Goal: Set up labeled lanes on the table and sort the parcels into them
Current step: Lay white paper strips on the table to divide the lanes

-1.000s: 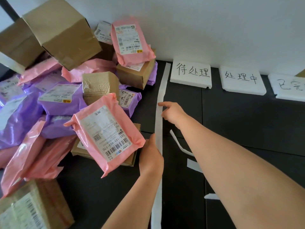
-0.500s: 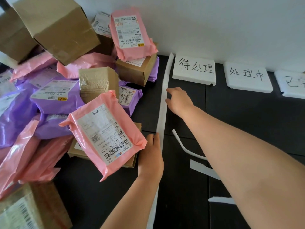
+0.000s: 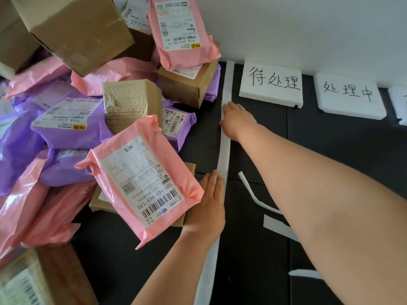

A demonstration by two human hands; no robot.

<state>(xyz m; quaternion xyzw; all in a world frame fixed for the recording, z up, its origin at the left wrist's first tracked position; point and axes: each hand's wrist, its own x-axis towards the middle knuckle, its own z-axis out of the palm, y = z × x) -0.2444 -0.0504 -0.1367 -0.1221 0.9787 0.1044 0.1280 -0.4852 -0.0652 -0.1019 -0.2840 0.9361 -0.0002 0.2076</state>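
Note:
A long white foam strip [image 3: 224, 155] runs from the wall toward me across the dark table [image 3: 341, 150]. My right hand [image 3: 236, 119] presses flat on the strip near its far end. My left hand [image 3: 209, 208] lies flat with straight fingers along the strip's left side, beside a pink parcel [image 3: 141, 181]. Left of the strip lies a heap of parcels: pink and purple [image 3: 66, 126] mailers and brown cardboard boxes [image 3: 72, 29]. Two white foam label boards with handwritten characters [image 3: 272, 84] [image 3: 349, 95] lie against the wall on the right, and a third [image 3: 398, 102] is cut by the frame edge.
Loose foam strips lie right of the long strip: a curved one [image 3: 251, 194], a flat piece [image 3: 277, 227] and another [image 3: 304, 273] partly under my right forearm. A white wall [image 3: 308, 29] bounds the table at the back. A taped box [image 3: 28, 280] sits bottom left.
My right hand slid along the strip toward the wall and now lies flat on it. My left hand stayed beside the strip. The view moved closer.

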